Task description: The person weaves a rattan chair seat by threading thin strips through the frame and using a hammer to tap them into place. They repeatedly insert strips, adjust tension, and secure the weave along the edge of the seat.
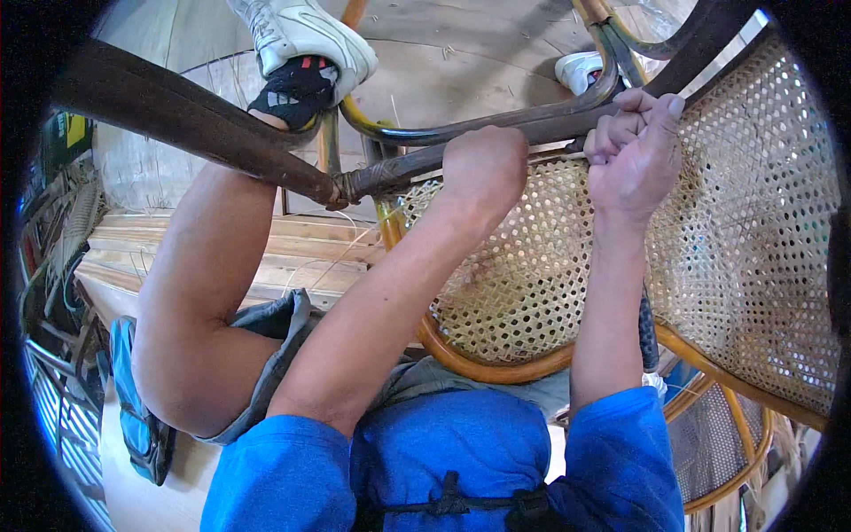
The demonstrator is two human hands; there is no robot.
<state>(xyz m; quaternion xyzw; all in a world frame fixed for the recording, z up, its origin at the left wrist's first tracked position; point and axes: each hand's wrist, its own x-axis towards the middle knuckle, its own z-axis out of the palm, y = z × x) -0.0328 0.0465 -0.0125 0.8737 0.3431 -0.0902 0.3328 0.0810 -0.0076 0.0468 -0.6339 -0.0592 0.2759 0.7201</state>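
Observation:
A chair frame with a woven cane panel [510, 288] lies across my lap, edged by a curved orange-brown cane rim [496, 371]. My left hand [486, 164] is closed in a fist against the dark brown rail [403, 170] at the panel's far edge; what its fingers hold is hidden. To its right, my right hand [634, 155] is closed beside the same rail, thumb upward. A small dark piece [579, 144] shows at its left side, its kind unclear. Between the hands a thin pale strip [557, 156] runs along the panel's edge.
A second woven panel [753, 230] rises at the right. A thick dark pole [186, 115] crosses the upper left and meets the rail at a wrapped joint [355, 184]. My shoe [310, 40] rests beyond it. Wooden slats [230, 248] lie under my left leg. Another woven piece [709, 443] stands lower right.

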